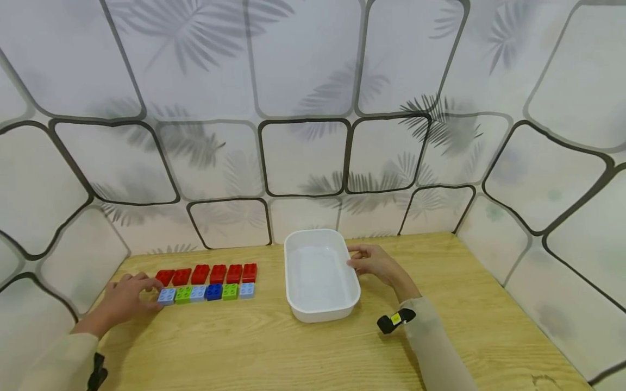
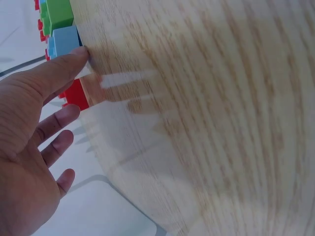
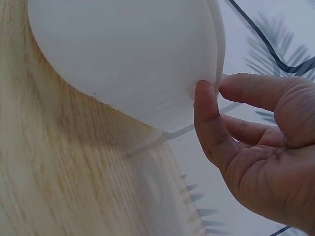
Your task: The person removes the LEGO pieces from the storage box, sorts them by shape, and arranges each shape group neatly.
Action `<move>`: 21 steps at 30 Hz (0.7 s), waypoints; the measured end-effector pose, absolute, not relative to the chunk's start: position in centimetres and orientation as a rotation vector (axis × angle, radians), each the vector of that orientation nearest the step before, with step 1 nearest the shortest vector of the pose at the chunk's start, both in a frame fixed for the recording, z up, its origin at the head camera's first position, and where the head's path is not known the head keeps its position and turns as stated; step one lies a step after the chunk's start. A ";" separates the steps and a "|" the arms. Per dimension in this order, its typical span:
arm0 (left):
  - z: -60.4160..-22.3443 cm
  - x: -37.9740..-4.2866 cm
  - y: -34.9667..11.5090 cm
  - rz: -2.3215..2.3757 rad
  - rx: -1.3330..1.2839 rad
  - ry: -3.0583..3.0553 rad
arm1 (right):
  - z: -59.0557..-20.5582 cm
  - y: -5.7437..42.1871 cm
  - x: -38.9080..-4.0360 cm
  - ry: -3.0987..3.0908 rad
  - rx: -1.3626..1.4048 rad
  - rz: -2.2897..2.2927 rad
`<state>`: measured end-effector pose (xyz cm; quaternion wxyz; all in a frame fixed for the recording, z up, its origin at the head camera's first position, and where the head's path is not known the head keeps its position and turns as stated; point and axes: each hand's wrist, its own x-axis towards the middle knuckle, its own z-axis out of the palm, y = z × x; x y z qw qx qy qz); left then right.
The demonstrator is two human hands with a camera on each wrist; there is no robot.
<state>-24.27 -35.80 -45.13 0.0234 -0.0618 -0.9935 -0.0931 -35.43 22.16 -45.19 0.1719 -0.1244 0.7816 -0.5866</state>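
Observation:
My left hand (image 1: pixel 128 297) is at the left end of the brick rows. Its thumb touches the front of the end light blue brick (image 1: pixel 167 296), with the index finger at the back of that brick, beside the end red brick (image 1: pixel 164 277); the other fingers spread apart in the left wrist view. On the right, my right hand (image 1: pixel 375 264) pinches the rim of a white rectangular tray (image 1: pixel 323 315) between thumb and fingers. In the right wrist view the thumb (image 3: pixel 205 105) presses one side of the tray's rim (image 3: pixel 220 44).
Behind the front row of light blue, green (image 1: pixel 230 291) and dark blue bricks (image 1: pixel 213 291) runs a row of several red bricks (image 1: pixel 218 274). All lie on a wood-grain table (image 1: pixel 235 347). Patterned wall panels (image 1: pixel 303 157) border the table's back and sides.

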 end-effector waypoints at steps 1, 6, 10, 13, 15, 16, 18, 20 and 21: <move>-45.1 -24.2 -35.8 -0.293 -0.188 -3.079 | -45.2 22.2 -35.4 2.216 -0.357 -1.665; -45.1 -24.2 -35.9 -0.316 -0.179 -3.100 | -45.0 22.1 -35.4 2.202 -0.363 -1.668; -44.8 -24.2 -35.9 -0.355 -0.169 -3.120 | -44.8 22.1 -35.5 2.199 -0.356 -1.666; -44.5 -24.2 -35.8 -0.382 -0.152 -3.135 | -44.7 22.2 -35.5 2.200 -0.363 -1.661; -44.5 -24.2 -35.8 -0.392 -0.149 -3.143 | -44.7 22.2 -35.6 2.198 -0.370 -1.660; -44.4 -24.2 -35.7 -0.393 -0.147 -3.145 | -44.7 22.3 -35.6 2.193 -0.374 -1.664; -44.4 -24.2 -35.7 -0.391 -0.143 -3.149 | -44.8 22.3 -35.7 2.186 -0.384 -1.670; -44.4 -24.2 -35.7 -0.386 -0.145 -3.152 | -45.0 22.3 -35.7 2.178 -0.386 -1.675; -44.4 -24.2 -35.7 -0.384 -0.146 -3.154 | -45.1 22.3 -35.7 2.173 -0.386 -1.676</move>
